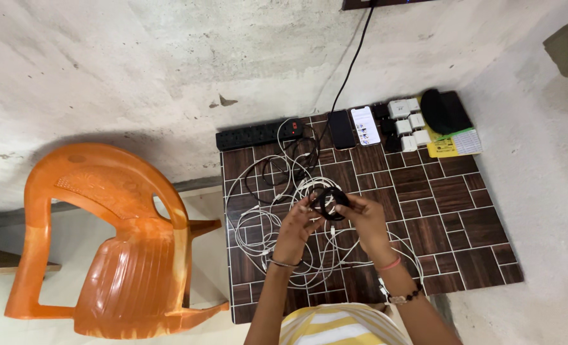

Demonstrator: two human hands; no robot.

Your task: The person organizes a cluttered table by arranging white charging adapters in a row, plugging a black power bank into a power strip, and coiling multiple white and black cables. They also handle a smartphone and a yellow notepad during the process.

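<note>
My left hand (298, 225) and my right hand (365, 220) meet over the middle of a dark brown tiled table (450, 211). Between their fingertips they hold a small coiled black cable (330, 202), each hand pinching one side of the loop. Under and around the hands lies a tangle of white cables (264, 230) mixed with some black ones, spread over the table's left half. My wrists wear bracelets.
A black power strip (258, 135) lies along the table's back left edge. Two phones (354, 127), white charger plugs (408, 122), a black pouch (445, 110) and a yellow card (453, 144) sit at the back right. An orange plastic chair (114, 249) stands left of the table.
</note>
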